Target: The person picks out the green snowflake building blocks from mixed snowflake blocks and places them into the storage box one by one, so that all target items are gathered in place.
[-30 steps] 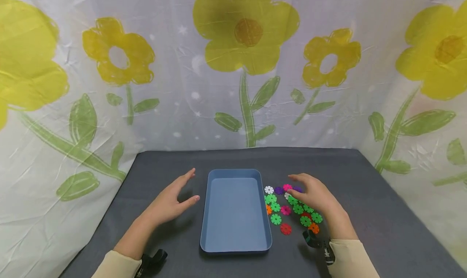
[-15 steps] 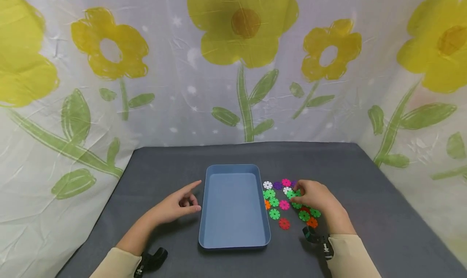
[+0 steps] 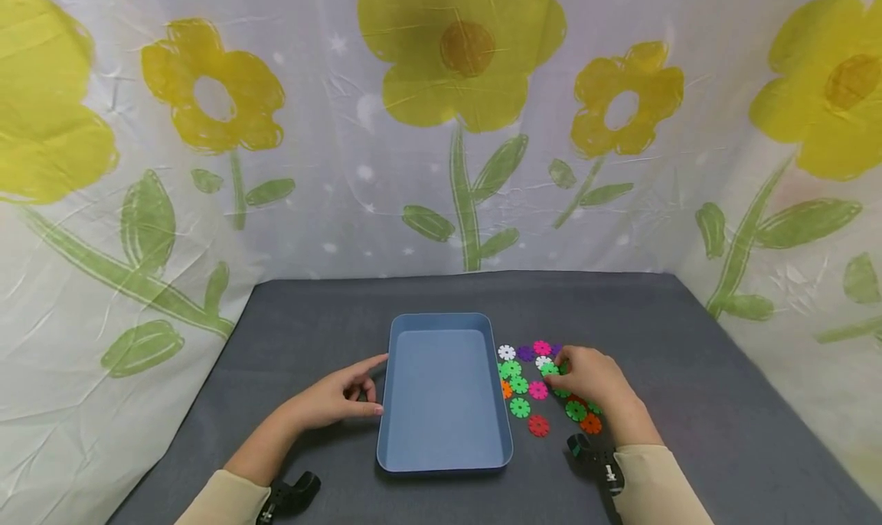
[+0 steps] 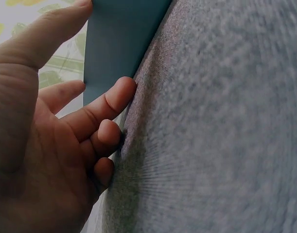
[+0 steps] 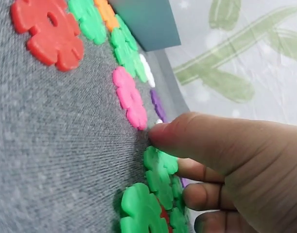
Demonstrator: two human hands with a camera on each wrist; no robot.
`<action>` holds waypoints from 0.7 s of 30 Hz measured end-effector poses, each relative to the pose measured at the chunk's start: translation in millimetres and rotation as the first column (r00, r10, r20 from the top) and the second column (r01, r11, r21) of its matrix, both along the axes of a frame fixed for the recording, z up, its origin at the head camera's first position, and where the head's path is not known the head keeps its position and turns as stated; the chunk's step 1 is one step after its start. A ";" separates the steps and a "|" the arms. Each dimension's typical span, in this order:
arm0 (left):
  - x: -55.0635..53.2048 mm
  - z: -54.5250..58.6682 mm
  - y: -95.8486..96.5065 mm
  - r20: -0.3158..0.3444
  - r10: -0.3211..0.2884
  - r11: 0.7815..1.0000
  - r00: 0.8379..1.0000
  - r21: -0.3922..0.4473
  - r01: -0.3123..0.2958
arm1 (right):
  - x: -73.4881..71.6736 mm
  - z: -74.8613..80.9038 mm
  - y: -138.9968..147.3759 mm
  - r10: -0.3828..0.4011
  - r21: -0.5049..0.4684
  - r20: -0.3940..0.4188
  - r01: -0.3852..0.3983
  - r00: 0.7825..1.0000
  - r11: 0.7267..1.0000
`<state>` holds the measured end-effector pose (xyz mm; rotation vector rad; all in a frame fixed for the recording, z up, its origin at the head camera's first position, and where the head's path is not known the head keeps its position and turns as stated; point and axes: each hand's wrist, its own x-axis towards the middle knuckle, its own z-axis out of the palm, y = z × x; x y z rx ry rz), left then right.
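Observation:
A blue rectangular tray (image 3: pixel 444 402) stands on the grey cloth. On its left side, my left hand (image 3: pixel 327 399) touches the wall with index finger and thumb tips, while the other fingers curl loosely. To the tray's right lies a loose spread of flower-shaped plastic discs in green, pink, red, orange, white and purple. Over them my right hand (image 3: pixel 599 376) reaches down, thumb and fingers spread around a green disc (image 5: pixel 160 167). The right wrist view shows the thumb beside that disc and fingers behind it; the index fingertip is hidden. Several discs are covered by this hand.
A pink disc (image 3: pixel 538 390) and a red disc (image 3: pixel 539 425) lie between the tray and my right hand. A white disc (image 3: pixel 506 353) sits close to the tray's right wall. Behind the table hangs a flower-printed curtain (image 3: pixel 331 127).
My left hand has come right and lower until its fingertips reach the tray's side. The right hand has lowered onto the discs, with its fingers closer to them.

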<state>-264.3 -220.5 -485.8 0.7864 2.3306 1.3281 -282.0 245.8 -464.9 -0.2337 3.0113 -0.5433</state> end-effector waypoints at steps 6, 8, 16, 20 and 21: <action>0.3 0.8 0.9 -0.018 0.007 1.000 1.000 0.000 -0.007 | -0.2 -0.8 -0.2 0.014 0.004 -0.046 -0.014 0.999 1.000; 0.7 0.8 1.3 -0.023 0.007 1.000 1.000 -0.001 -0.007 | 0.5 1.6 -0.7 0.016 -0.002 -0.062 -0.017 0.998 1.000; 3.9 -1.1 3.2 -0.038 0.042 0.999 0.998 -0.025 -0.043 | 8.2 22.6 -9.1 0.026 -0.058 -0.111 -0.032 0.994 0.998; 4.6 -0.6 4.8 -0.041 0.049 0.998 0.998 -0.023 -0.050 | 13.6 35.7 -16.7 0.042 -0.100 -0.102 -0.052 0.994 0.994; 4.5 -0.5 5.2 -0.043 0.048 0.999 0.998 -0.022 -0.049 | 15.3 38.9 -19.0 0.048 -0.112 -0.105 -0.059 0.993 0.992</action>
